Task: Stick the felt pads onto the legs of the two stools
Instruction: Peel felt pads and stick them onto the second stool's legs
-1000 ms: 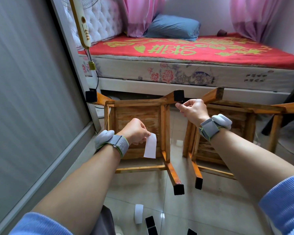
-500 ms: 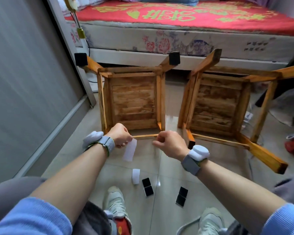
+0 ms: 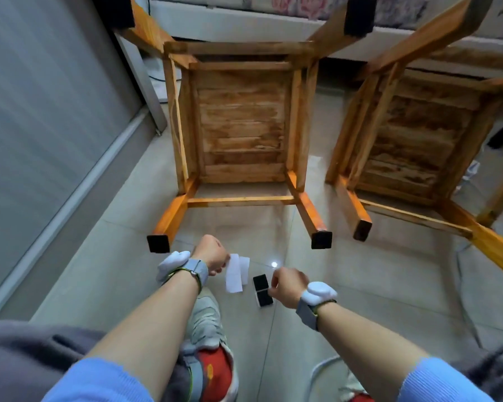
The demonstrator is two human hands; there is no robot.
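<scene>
- We see two stools of bare wood: the left stool (image 3: 238, 123) has a worn, streaky seat underside, and the right stool (image 3: 418, 134) looks rougher and darker.
- Matt black felt pads (image 3: 321, 240) cap the leg ends.
- Our left hand (image 3: 212, 253) holds thin white paper strips (image 3: 235, 273).
- The floor (image 3: 360, 285) is glossy tile, reflecting light.
- Our sleeves (image 3: 99, 381) are soft blue knit cloth.

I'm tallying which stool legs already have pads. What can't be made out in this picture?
- Right stool, head view: two far legs cut off by the right edge.
- Right stool's near leg end: dark and blurred, pad uncertain.
- Right hand: fingertips motion-blurred over the black pads, so grip unclear.
</scene>
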